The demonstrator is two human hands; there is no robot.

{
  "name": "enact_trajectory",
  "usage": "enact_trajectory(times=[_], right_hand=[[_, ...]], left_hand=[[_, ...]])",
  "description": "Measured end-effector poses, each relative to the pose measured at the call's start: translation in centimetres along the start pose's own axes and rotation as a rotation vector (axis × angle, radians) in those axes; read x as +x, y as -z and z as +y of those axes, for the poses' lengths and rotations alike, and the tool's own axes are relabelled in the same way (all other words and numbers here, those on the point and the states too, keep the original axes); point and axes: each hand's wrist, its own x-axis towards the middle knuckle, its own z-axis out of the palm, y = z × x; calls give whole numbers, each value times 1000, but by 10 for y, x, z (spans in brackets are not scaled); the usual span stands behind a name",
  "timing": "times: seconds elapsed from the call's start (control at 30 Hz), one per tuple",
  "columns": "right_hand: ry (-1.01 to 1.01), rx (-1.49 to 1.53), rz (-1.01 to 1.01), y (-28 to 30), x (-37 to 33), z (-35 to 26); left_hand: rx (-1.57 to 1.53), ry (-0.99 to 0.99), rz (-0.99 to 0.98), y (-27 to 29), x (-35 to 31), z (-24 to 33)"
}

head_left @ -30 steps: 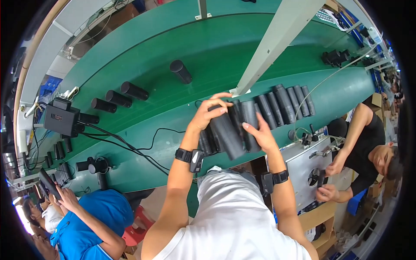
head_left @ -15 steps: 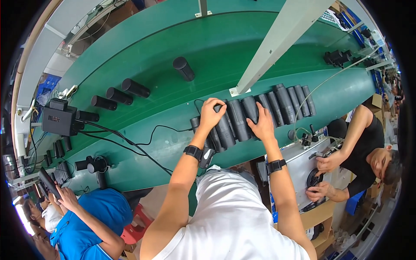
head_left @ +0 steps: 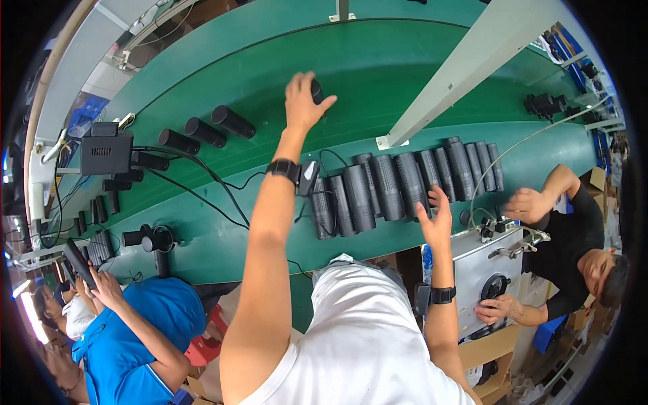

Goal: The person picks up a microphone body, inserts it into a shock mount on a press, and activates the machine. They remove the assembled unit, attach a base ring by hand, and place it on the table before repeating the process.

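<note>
My left hand [head_left: 305, 102] is stretched out over the green conveyor belt, fingers and thumb spread around a black cylinder [head_left: 316, 91]. The hand hides part of that cylinder, and no firm grip on it shows. Closer to me, my right hand [head_left: 436, 221] is open, its fingers apart, at the near ends of a row of black perforated cylinders [head_left: 389, 189]. These lie side by side on the green worktop, and nothing shows in the right hand.
Several more black cylinders [head_left: 233, 121] lie on the belt to the left. A pale metal post [head_left: 459, 74] slants up beyond the row. Black cables [head_left: 209, 177] cross from a black box [head_left: 106, 154]. Co-workers sit on both sides, one beside a metal fixture [head_left: 472, 270].
My left hand has moved from the row out to the lone cylinder on the belt. My right hand has drawn back slightly toward me, off the cylinders. The right co-worker's hand has lifted.
</note>
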Motion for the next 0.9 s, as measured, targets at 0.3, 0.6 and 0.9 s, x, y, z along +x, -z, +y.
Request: enact_trajectory(times=[0.3, 0.6, 0.9], right_hand=[[9, 133, 6, 9, -15, -34], [-26, 266, -92, 1, -14, -38], [-74, 286, -102, -2, -20, -25]], left_hand=[[-301, 165, -258, 53, 21, 40], [-516, 310, -799, 23, -67, 80], [-441, 317, -684, 6, -109, 86]])
